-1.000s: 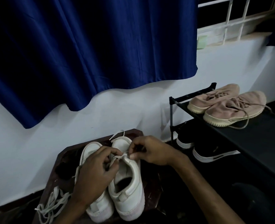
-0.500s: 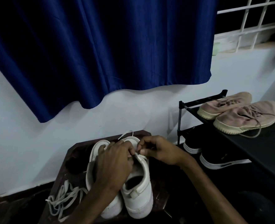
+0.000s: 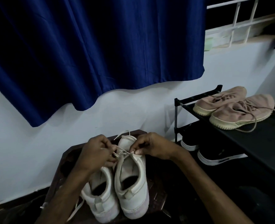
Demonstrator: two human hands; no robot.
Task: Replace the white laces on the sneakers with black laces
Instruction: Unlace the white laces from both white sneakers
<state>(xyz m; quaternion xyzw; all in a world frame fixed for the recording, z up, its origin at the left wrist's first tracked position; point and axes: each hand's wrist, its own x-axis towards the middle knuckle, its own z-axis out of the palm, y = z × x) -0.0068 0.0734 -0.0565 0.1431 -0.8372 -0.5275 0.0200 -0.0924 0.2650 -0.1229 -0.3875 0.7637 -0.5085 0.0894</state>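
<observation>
On the worktop stood 2 sneakers, heels near. The left hand and right hand, fingers curled, each pinched the white lace of the right-side one. The rack held 2 pink shoes above, black shoes below.

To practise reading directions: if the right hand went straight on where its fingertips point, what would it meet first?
Likely the left hand, just across the taut white lace; depth unclear.
</observation>
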